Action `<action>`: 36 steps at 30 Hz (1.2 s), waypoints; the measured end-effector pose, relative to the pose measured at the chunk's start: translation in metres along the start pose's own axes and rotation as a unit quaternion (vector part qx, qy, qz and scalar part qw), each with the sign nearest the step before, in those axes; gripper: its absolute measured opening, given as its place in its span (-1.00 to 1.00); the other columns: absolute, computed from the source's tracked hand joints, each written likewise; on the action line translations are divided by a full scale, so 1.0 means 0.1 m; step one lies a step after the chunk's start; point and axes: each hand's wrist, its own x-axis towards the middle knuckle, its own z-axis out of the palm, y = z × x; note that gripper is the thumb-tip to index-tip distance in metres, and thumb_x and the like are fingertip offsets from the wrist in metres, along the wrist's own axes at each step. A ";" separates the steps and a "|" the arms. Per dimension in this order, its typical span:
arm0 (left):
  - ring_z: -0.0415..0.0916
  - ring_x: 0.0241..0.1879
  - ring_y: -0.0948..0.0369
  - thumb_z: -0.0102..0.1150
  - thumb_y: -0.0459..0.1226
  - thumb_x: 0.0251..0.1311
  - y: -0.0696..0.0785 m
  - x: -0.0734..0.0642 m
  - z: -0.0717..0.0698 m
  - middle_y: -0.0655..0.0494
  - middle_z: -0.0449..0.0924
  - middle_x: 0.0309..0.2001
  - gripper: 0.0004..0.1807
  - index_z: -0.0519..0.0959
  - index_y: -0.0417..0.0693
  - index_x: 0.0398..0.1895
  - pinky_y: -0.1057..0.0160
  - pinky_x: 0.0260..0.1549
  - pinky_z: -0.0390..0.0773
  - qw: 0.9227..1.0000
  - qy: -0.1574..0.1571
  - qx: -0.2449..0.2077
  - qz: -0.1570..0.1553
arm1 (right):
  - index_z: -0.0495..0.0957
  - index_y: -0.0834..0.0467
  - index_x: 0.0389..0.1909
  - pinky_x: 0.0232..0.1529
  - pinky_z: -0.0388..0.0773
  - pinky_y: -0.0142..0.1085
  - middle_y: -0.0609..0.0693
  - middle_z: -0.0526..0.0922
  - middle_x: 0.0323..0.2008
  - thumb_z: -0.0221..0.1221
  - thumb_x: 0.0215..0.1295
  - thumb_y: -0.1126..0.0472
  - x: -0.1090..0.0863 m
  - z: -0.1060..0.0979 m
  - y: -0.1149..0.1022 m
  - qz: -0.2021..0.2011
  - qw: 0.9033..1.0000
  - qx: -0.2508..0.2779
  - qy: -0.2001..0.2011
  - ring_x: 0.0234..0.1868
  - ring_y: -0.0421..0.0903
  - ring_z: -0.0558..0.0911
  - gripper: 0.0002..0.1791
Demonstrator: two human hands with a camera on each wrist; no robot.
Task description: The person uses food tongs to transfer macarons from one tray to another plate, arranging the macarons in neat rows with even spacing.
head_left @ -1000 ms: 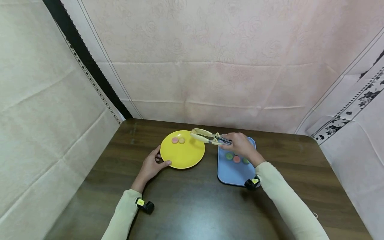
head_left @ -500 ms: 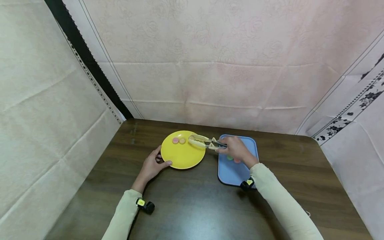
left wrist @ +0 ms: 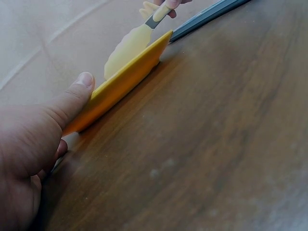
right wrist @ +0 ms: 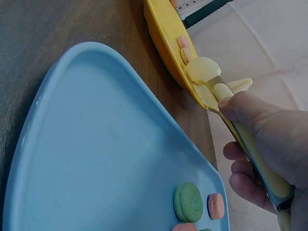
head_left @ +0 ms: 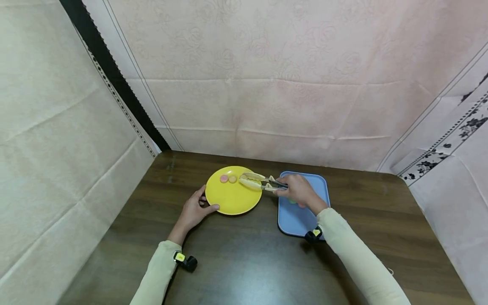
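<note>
My left hand [head_left: 193,209] holds the left edge of a round yellow plate [head_left: 232,201], its thumb on the rim and its other fingers around the side. Two small macarons lie near the plate's back, one pink [head_left: 223,178] and one yellowish [head_left: 232,179]. With my right hand [head_left: 301,189] I grip tongs with pale yellow heads [head_left: 250,183], which reach over the plate's right side. Whether anything sits between the heads I cannot tell. Under my right hand, on a blue tray [head_left: 295,222], lie several macarons, including a green one [right wrist: 187,202] and a pink one [right wrist: 216,206].
Plate and tray stand side by side on a dark wooden table [head_left: 236,254], with a narrow gap between them. Pale patterned cloth [head_left: 267,106] hangs behind the table's back edge and along both sides.
The tongs and my right hand have moved slightly left and down, bringing the heads lower over the plate. My left hand keeps its hold on the rim.
</note>
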 end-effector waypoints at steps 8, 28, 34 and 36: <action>0.42 -0.08 0.14 0.38 0.21 -0.11 -0.01 0.00 0.01 0.00 0.46 0.05 0.12 0.10 -0.06 0.48 0.11 -0.11 0.50 1.000 -0.002 0.002 0.003 | 0.58 0.10 0.14 -0.41 0.50 -0.25 0.06 0.68 -0.05 0.29 0.14 -0.18 -0.07 -0.07 0.04 0.004 1.000 0.011 0.012 -0.75 -0.24 0.37 -0.38; 0.42 -0.11 0.14 0.38 0.19 -0.09 -0.02 0.02 0.01 0.01 0.47 0.04 0.10 0.10 -0.03 0.48 0.11 -0.10 0.47 1.000 -0.001 0.008 0.007 | 0.58 0.32 0.07 -0.35 0.53 -0.13 0.21 0.65 -0.06 0.33 0.13 -0.12 -1.01 -0.74 0.28 0.021 0.986 -0.001 0.167 -0.22 0.03 0.62 -0.34; 0.42 -0.11 0.14 0.38 0.21 -0.11 -0.03 0.02 0.02 0.02 0.48 0.03 0.11 0.11 -0.03 0.48 0.12 -0.11 0.47 1.000 0.003 0.010 0.004 | 0.59 0.30 0.07 -0.43 0.43 -0.19 0.17 0.67 -0.15 0.34 0.13 -0.09 -1.38 -0.83 0.35 0.039 0.981 -0.027 0.189 -0.38 -0.05 0.55 -0.37; 0.42 -0.10 0.15 0.37 0.21 -0.10 -0.02 0.01 0.01 0.02 0.47 0.03 0.11 0.11 -0.04 0.48 0.12 -0.11 0.47 1.000 0.002 0.010 0.004 | 0.59 0.31 0.06 -0.47 0.40 -0.20 0.16 0.68 -0.21 0.35 0.11 -0.08 -1.49 -0.83 0.39 0.044 0.980 -0.035 0.192 -0.43 -0.06 0.51 -0.37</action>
